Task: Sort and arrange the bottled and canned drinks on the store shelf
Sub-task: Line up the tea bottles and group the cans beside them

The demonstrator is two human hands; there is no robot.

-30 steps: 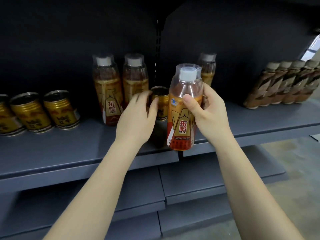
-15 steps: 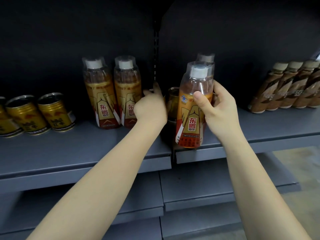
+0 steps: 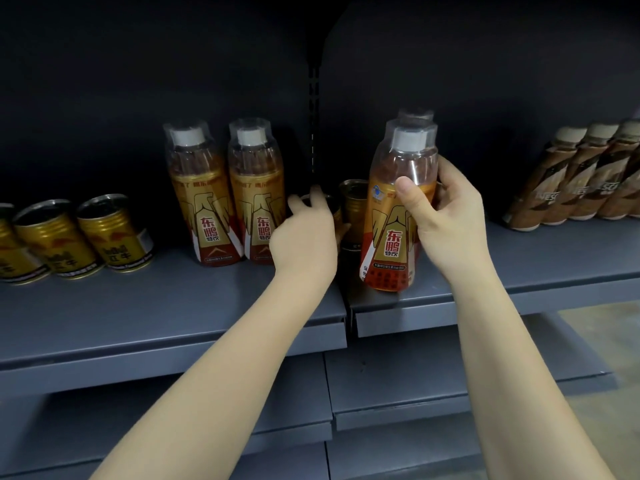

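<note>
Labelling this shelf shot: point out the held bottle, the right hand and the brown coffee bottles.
Held bottle [image 3: 389,244]: head view, front label.
Right hand [image 3: 446,223]: head view, back of palm.
Brown coffee bottles [image 3: 575,188]: head view, label.

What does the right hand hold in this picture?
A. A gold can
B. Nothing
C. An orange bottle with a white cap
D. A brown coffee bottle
C: the right hand grips the orange bottle at its upper body, thumb in front, just above the shelf.
</note>
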